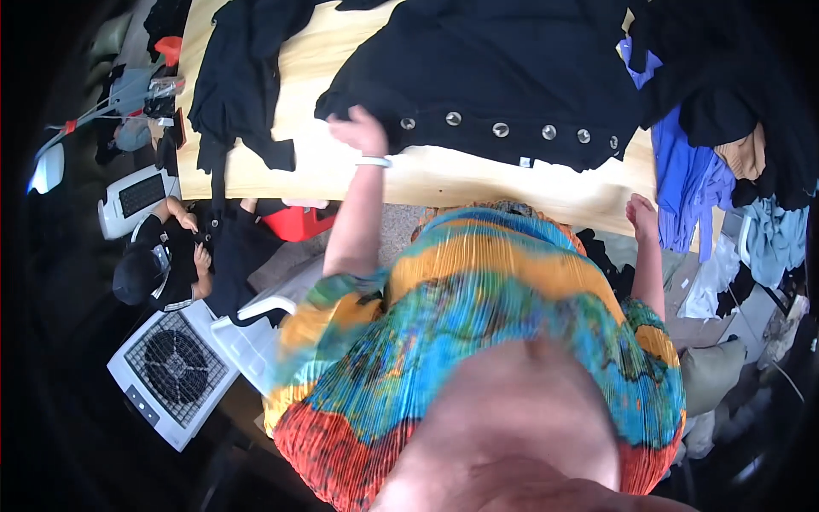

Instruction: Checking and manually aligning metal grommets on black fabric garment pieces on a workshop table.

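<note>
Nearest, a pleated top (478, 290) in blue, green, orange and red covers the person's body, with both forearms reaching forward from it. Low on the right, the right hand (644, 220) is just beside the front edge of the counter (426, 179); its fingers look close together and slightly bent, but whether they are wide or narrow I cannot tell. Further up, the left hand (365, 135), with a pale band (373, 161) at the wrist, is over the left end of the black garment's (486, 68) near edge. It is blurred; its fingers are spread wide and hold nothing visible, and whether they touch the cloth I cannot tell.

That garment lies spread on the pale wooden counter, a row of shiny metal rings (500, 130) along its near edge and a small white tag (525, 162) below them. Left of it lies a second black piece (239, 77), partly hanging over the edge. To the right, purple cloth (678, 188) hangs down beside dark cloth (717, 94) and a brown knit (745, 155).

Off to the left, beyond a white fan unit (177, 367), a co-worker in a dark cap (136, 273) handles dark cloth near a red basin (299, 224).
</note>
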Motion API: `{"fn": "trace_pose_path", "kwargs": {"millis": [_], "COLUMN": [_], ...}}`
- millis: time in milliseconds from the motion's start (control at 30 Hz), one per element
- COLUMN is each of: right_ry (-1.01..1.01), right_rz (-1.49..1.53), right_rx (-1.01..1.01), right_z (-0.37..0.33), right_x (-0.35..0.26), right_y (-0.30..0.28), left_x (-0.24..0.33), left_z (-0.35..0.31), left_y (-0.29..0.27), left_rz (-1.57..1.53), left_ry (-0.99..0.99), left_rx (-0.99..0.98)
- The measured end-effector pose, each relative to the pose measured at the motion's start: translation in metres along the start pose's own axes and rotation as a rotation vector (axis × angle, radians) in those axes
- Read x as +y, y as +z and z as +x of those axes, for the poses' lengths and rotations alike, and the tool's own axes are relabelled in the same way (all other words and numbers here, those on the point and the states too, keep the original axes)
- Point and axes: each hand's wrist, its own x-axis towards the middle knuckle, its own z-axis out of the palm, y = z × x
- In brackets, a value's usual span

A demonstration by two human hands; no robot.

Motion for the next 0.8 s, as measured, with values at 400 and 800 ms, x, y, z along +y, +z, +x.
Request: {"fn": "trace_pose_path", "kwargs": {"millis": [400, 800], "right_ry": [-0.473, -1.419], "right_rz": [-0.407, -1.188], "right_rx": [-0.445, -0.066], "right_z": [-0.101, -0.176], "right_x": [-0.067, -0.107], "right_y": [0.229, 0.402], "left_x": [-0.028, 0.0], "left_z": [0.075, 0.078], "left_y": [0.043, -0.011], "left_rz": [-0.31, -0.861], "left_ry": [-0.83, -0.952], "left_rx": [-1.029, -1.255]}}
